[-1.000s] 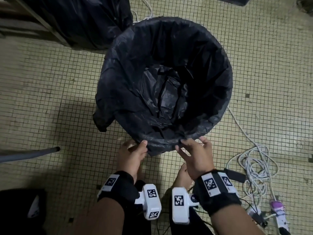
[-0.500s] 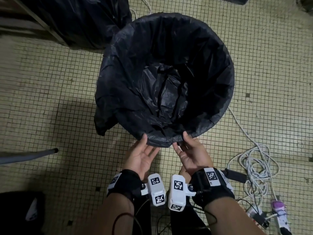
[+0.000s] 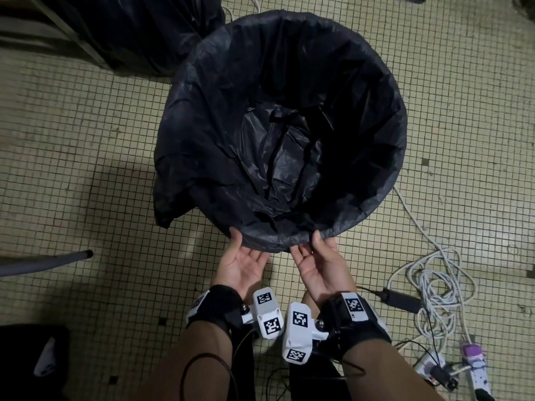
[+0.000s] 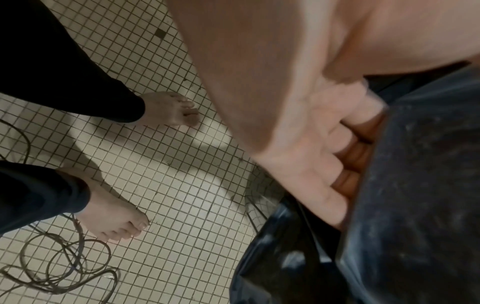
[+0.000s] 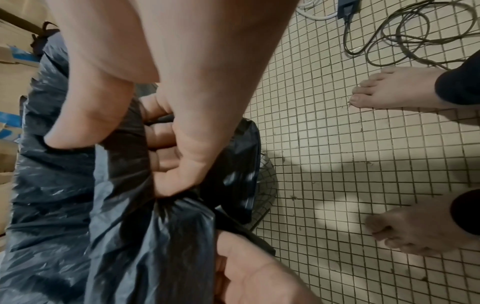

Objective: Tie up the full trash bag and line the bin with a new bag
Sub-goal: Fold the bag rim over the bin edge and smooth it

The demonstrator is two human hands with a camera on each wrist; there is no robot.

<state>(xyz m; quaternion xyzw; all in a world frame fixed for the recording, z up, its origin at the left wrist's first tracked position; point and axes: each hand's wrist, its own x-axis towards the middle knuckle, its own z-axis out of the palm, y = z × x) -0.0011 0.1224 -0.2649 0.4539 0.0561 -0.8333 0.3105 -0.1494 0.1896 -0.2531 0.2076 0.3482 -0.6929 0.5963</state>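
On the tiled floor (image 3: 451,117): a bin stands with a black bag (image 3: 220,117) lining it, the plastic folded over the rim all round.
Bin: hidden under the plastic except for a curved wire edge at its foot (image 5: 270,185) in the right wrist view.
Bag: its mouth is open and round; the inside is crumpled, with dark creases at the bottom. A loose flap hangs down the outside on the left, below the rim.
Full bag (image 3: 139,27): a second black bag sits at the top left, just beyond the bin; in the right wrist view its neck looks gathered into a knot (image 5: 43,34).
Left hand (image 3: 244,263): palm up at the near edge of the bin, thumb against the overhang. Its fingers (image 4: 348,164) are tucked under the plastic hem, so whether they grip it or only push cannot be told.
Right hand (image 3: 320,263): palm up beside the left one, the two near each other but apart. Its fingers (image 5: 161,142) curl into the hem and the thumb presses on the outside, pinching the bunched plastic.
Feet: bare, on the floor behind the hands, one (image 4: 168,109) to each side, with dark trouser legs above.
Cables (image 3: 434,282): a white tangle lies on the floor to the right, well apart from the bin, with a black adapter (image 3: 401,299) beside it.
Pole (image 3: 43,260): a grey bar enters from the left edge.
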